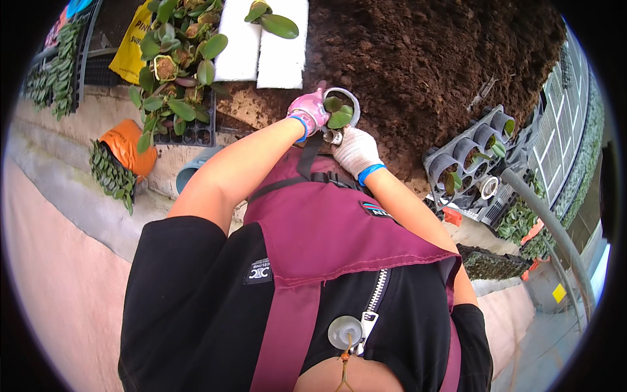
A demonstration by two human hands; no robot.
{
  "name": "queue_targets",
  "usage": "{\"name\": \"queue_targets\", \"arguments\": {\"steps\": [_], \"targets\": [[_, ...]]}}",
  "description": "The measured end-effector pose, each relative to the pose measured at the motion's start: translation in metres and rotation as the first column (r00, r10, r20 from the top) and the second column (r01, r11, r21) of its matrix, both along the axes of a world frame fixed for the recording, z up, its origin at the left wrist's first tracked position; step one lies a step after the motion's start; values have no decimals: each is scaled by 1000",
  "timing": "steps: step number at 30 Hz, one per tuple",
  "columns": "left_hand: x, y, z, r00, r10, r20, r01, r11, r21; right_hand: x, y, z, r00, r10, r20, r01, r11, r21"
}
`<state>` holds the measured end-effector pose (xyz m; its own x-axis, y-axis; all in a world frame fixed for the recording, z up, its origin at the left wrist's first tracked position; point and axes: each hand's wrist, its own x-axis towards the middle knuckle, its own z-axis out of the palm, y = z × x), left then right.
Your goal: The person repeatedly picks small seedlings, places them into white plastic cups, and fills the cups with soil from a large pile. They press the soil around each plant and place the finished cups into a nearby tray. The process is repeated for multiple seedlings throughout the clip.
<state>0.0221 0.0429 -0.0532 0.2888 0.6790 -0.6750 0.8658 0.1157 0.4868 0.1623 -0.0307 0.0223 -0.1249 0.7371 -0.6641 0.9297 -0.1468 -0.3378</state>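
Observation:
My left hand (309, 111), in a pink patterned glove with a blue cuff, lies against the left side of a round pale rim (356, 105). A small green-leaved seedling (340, 117) sits inside the rim. From the near right side, my right hand (356, 151), in a whitish knitted glove, touches the rim beside a small metallic cylindrical piece (332, 136). The fingertips of both hands are partly hidden, so the grip of each is unclear. Just beyond them lies a heap of dark brown growing medium (431, 63).
White foam blocks (281, 61) carry a leafy seedling (279, 25). Leafy plants with wrapped roots crowd a black tray (212, 120) at left. A grey tray (431, 161) holds several potted seedlings at right, beside a curved grey pipe (534, 201). An orange bag (130, 147) stands lower left.

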Motion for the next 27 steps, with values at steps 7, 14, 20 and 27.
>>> {"name": "queue_targets", "arguments": {"steps": [7, 14, 20, 27], "targets": [[-17, 26, 10, 969, 62, 240, 39, 919, -392, 12, 13, 19, 991, -93, -93, 95, 995, 13], [0, -52, 1, 349, 937, 13, -503, 199, -841, 23, -4, 16, 937, -327, -126, 328, 945, -13], [-4, -57, -54, 716, 616, 328, -529, 785, -322, 28, -8, 13, 871, -385, -307, 408, 913, 12], [-10, -40, -28, 733, 650, 198, -488, 707, -512, 25, -2, 5, 897, -370, -244, 368, 928, -55]]}}
